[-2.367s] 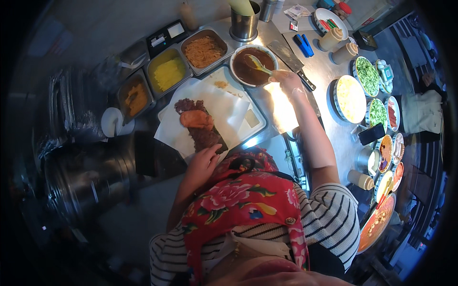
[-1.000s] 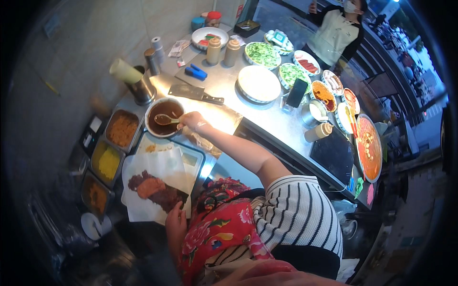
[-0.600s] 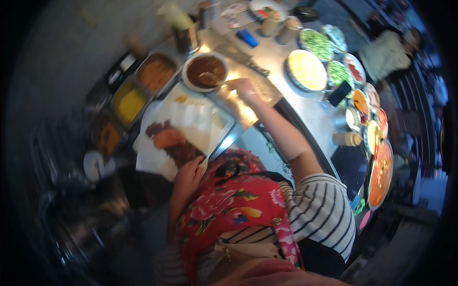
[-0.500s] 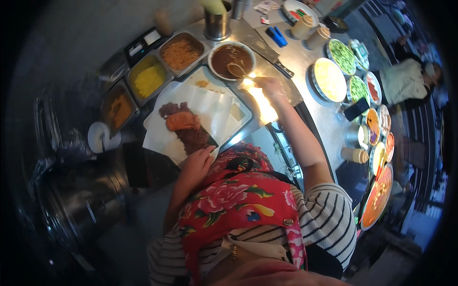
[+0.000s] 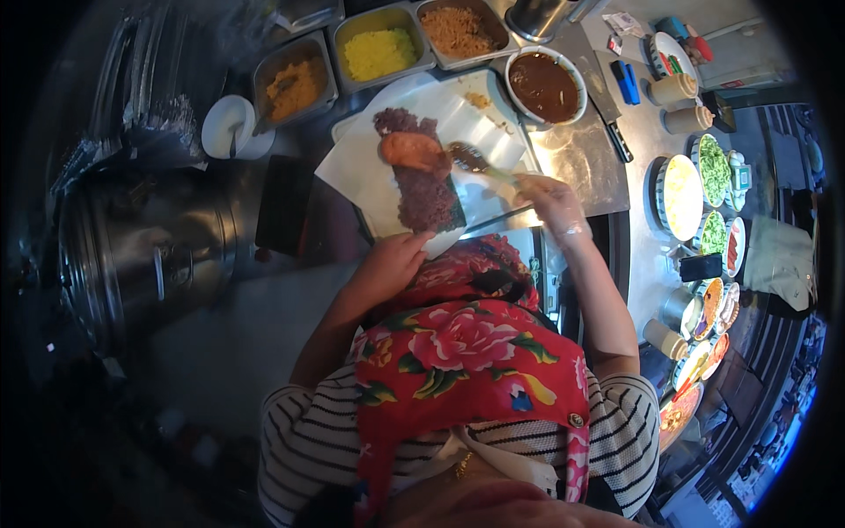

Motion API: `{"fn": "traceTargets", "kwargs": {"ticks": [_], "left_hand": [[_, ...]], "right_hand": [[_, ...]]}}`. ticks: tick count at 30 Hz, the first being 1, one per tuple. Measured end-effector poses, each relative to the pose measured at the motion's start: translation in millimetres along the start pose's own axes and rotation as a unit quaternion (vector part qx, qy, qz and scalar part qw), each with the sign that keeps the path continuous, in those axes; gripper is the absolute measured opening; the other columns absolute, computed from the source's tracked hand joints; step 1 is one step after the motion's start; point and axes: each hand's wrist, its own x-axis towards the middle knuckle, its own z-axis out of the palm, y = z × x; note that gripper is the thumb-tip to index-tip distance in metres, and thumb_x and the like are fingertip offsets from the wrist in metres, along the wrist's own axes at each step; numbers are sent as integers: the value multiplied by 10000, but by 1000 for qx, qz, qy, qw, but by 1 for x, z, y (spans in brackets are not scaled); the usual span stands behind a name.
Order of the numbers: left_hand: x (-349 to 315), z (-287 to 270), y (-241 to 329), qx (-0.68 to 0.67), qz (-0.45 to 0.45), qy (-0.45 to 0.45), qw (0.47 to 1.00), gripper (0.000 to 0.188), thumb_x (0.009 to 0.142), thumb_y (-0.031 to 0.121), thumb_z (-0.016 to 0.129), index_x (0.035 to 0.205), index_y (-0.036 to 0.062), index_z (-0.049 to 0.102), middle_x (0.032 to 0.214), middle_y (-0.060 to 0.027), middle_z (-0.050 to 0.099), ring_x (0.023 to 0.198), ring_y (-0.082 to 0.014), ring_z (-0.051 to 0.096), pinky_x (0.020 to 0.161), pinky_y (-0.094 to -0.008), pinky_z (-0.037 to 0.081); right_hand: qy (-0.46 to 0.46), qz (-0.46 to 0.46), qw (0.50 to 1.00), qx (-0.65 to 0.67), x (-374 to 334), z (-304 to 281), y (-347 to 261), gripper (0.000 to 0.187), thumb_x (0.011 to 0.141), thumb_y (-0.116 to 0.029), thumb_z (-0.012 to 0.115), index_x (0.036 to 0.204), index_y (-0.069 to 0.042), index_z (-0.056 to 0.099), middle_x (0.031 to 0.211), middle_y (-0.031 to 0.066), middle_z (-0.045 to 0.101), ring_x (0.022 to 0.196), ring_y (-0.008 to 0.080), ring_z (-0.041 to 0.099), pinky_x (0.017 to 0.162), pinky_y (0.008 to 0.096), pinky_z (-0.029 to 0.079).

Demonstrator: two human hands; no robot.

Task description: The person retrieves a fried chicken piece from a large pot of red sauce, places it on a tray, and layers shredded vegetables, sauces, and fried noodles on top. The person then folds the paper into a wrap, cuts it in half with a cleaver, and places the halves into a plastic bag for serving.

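My right hand (image 5: 552,206) is closed round the handle of a spoon (image 5: 471,158). Brown sauce fills the spoon's bowl, which is slightly blurred and hovers beside a flat orange-brown piece of food (image 5: 414,151). That piece lies across a strip of purple rice (image 5: 427,201), with a dark green edge showing at its lower right. Under the rice is a white sheet (image 5: 359,172). My left hand (image 5: 396,262) has its fingertips closed at the sheet's near edge, just below the rice. A white bowl of brown sauce (image 5: 544,90) stands beyond the right hand.
Metal trays hold brown shreds (image 5: 458,33), yellow shreds (image 5: 378,53) and orange crumbs (image 5: 292,88). A knife (image 5: 620,141) lies on the counter at the right, near squeeze bottles (image 5: 673,90) and several filled bowls. At left stand a white bowl (image 5: 227,125) and a large metal pot (image 5: 150,242).
My right hand has brought the spoon from the sauce bowl toward me, over the sheet beside the food. My left hand stays at the sheet's near edge. The whole view has shifted.
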Motion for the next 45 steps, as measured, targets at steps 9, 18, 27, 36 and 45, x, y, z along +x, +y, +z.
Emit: {"fn": "traceTargets", "kwargs": {"ticks": [9,18,27,36,45], "left_hand": [[-29,3,-3,-8,-21,-3,1000,317,925,116,608,1233,41,604,1014,-202,657,930,-387,629,803,-437,504],[-38,7,-9,-31,-19,17,999,314,922,131,598,1219,32,597,994,-206,654,930,-392,620,809,-451,493],[-36,7,-4,-5,-34,31,999,308,922,145,598,1210,36,600,950,-199,648,901,-391,620,779,-459,491],[-40,15,3,-23,-87,36,995,320,929,161,587,1228,50,598,973,-203,638,924,-387,613,799,-458,486],[-33,12,1,-41,-116,44,991,333,942,164,580,1257,59,599,1013,-199,633,956,-371,615,829,-432,492]], "right_hand": [[-21,-101,925,-365,-26,57,-2,320,942,-133,579,1221,10,644,863,178,721,841,297,713,773,362,539],[-15,-131,915,-381,-42,57,-1,293,966,-103,547,1197,40,657,806,154,718,755,240,723,712,334,547],[43,-171,958,-228,64,84,-20,303,959,-195,598,1193,-20,680,799,85,724,648,183,638,630,327,494],[19,-253,836,-486,79,85,-30,288,969,-194,565,1193,-42,663,864,150,722,799,279,703,734,388,529],[-18,31,981,193,79,-32,-37,152,870,-133,672,983,-38,707,590,-61,507,447,45,335,422,215,245]]}}
